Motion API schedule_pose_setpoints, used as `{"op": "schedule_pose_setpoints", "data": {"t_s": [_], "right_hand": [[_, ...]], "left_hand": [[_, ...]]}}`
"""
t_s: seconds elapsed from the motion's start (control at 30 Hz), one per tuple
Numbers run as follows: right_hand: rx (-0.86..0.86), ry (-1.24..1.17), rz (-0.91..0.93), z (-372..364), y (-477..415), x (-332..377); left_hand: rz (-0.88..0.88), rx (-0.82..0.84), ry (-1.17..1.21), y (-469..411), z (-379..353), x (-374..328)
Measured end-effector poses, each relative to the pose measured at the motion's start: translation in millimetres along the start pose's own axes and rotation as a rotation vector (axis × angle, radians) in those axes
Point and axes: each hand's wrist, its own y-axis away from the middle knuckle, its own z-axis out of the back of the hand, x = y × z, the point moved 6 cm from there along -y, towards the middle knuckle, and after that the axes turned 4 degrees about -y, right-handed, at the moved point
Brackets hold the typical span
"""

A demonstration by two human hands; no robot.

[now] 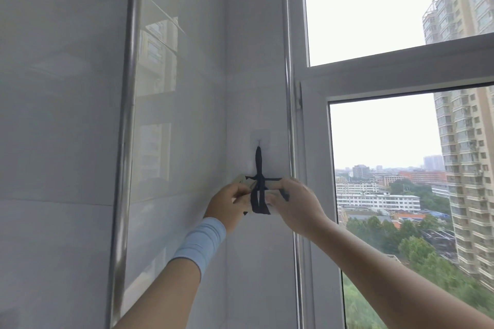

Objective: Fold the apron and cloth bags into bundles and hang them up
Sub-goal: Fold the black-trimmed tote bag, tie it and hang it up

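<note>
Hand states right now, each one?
Left hand: closed, holding the left end of the bundle.
Right hand: closed, holding the bundle's right end.

- Pale folded cloth bundle (242, 180) tied with a dark strap (258, 165): mostly covered by the left hand (230, 201) and right hand (294, 199). Apron or bag, can't tell.
- Clear adhesive wall hook (259, 137): faint and small, prong not resolvable under the strap loop.
- Both forearms cut off by the bottom edge.

High-rise flat: glossy wall tiles (66, 115), window (387, 128) overlooking apartment towers (465, 168).
</note>
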Motion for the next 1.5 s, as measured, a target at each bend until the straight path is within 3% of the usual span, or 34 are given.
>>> {"op": "schedule_pose_setpoints", "data": {"t_s": [0.2, 0.33, 0.73, 1.0, 1.1, 1.3, 1.5], "right_hand": [[0.013, 0.024, -0.007, -6, 8, -9], [-0.042, 0.221, 0.175, -5, 10, 7], [0.140, 0.376, 0.133, -14, 18, 6], [-0.128, 0.340, 0.262, 31, 54, 38], [-0.137, 0.274, 0.240, 38, 83, 36], [0.094, 0.209, -0.053, 17, 184, -26], [0.373, 0.236, -0.391, -15, 340, -118]], "left_hand": [[-0.095, -0.044, -0.263, 2, -2, -2], [-0.195, -0.093, -0.353, 1, 3, -10], [-0.106, 0.137, -0.408, 16, -2, -8], [-0.209, -0.098, -0.449, 52, 10, -29], [-0.267, -0.113, -0.421, 76, 2, -41], [-0.101, 0.136, -0.301, 159, -69, -7], [0.138, 0.533, -0.315, 301, -179, 60]]}}
